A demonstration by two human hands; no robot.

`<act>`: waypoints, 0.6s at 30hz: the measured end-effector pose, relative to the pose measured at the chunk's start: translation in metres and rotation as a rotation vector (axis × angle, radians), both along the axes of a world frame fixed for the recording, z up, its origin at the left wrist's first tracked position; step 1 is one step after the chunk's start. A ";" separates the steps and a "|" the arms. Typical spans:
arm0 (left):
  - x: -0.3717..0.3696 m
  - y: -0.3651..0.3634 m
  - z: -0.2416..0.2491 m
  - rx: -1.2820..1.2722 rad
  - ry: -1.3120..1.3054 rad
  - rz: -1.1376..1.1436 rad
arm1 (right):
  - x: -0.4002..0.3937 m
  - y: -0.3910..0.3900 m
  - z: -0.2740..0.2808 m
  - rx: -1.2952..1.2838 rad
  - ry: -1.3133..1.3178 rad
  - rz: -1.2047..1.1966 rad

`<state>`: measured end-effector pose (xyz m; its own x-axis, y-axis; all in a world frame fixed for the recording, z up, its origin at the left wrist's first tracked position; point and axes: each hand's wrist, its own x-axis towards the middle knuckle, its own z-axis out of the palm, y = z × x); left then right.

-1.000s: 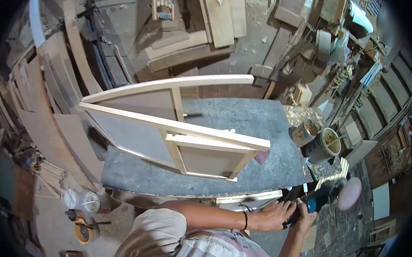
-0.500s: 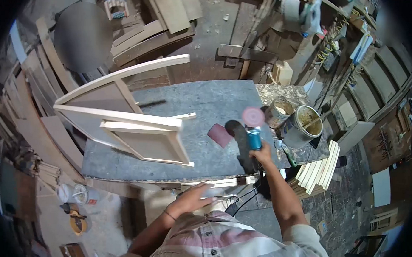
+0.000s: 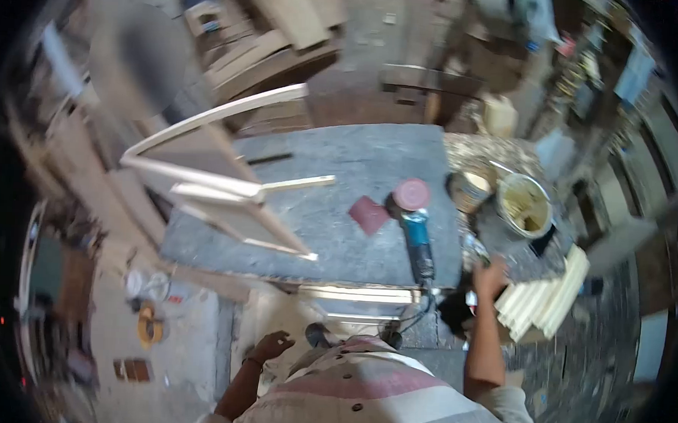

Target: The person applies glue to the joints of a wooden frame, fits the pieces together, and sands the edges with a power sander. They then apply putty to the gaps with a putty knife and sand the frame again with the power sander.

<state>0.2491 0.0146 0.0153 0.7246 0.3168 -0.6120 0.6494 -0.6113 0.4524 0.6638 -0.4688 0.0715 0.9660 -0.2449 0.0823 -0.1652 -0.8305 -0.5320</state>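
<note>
My right hand [image 3: 490,279] is at the right end of the bench, over the place of a small green-handled tool [image 3: 485,259]. Blur smears its fingers, so whether they grip the handle cannot be made out. Left of it, a teal angle grinder [image 3: 416,231] lies on the grey bench top [image 3: 341,155] with its pink sanding disc [image 3: 412,193] facing up. A piece of dark red sandpaper [image 3: 368,215] rests beside the disc. Low in front of the bench hangs my left hand [image 3: 274,346], open and holding nothing.
Pale wooden frames [image 3: 227,184] stand on the bench's left side. A white bucket [image 3: 524,207] and a smaller tub [image 3: 470,191] stand at the right, above a stack of light wood strips [image 3: 543,296]. Yellow tape [image 3: 150,326] lies at lower left.
My right hand has let go of the angle grinder, now lying on the bench, and moved right to the green-handled tool. My left hand has dropped left and down from the bench edge.
</note>
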 end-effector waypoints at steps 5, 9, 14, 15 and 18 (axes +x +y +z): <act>0.020 0.017 0.028 -0.034 -0.145 0.153 | 0.016 -0.042 -0.044 -0.330 0.073 0.129; 0.026 0.056 0.002 -0.061 -0.347 0.079 | 0.000 -0.053 -0.034 -0.161 0.034 0.154; 0.019 0.061 0.028 0.106 -0.157 0.119 | -0.024 -0.038 0.070 -0.018 -0.126 0.137; 0.015 0.063 0.020 0.102 -0.168 0.115 | -0.023 -0.028 0.098 0.088 -0.105 0.132; -0.019 0.073 -0.018 0.066 -0.196 0.112 | 0.015 -0.001 0.156 0.112 -0.437 0.271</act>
